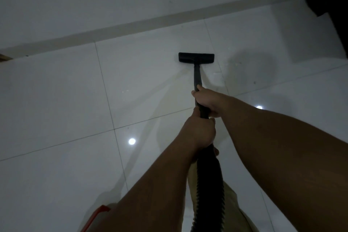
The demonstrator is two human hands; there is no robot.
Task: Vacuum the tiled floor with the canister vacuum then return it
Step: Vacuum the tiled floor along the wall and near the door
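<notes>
Wand rigid, light; hose floppy. Right hand, left hand wrapped tight mid-frame.

Both hands' grip around black vacuum wand, nozzle on tiles

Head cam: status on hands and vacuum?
Both hands, right hand and left hand, gripping black vacuum wand. Black floor nozzle flat on white tiles near wall. Path clear.

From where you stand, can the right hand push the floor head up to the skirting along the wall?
Probably yes. The right hand grips the wand, the floor head sits short of the skirting, and only bare tile lies between.
</notes>
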